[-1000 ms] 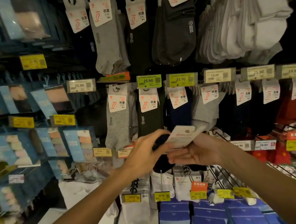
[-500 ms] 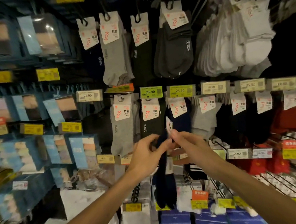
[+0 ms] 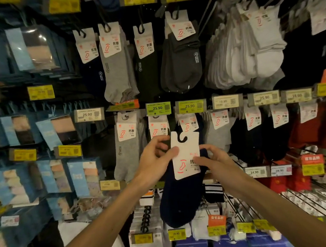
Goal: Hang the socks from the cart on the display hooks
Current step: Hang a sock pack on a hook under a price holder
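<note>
The left hand (image 3: 155,162) and right hand (image 3: 213,162) pinch the navy socks' (image 3: 181,199) card (image 3: 186,160) below the green price tag (image 3: 191,106); raise it upright so its notch catches the hook hidden behind that tag.

Navy sock pair (image 3: 180,197), upright, dangles below the fingers (image 3: 199,159); its white hook-card (image 3: 186,150) pinched btwn left hand (image 3: 153,162) thumb & right hand (image 3: 219,162) fingertips.

Dim store light, blurred edges, wide-angle bowing, packaging glare.
</note>
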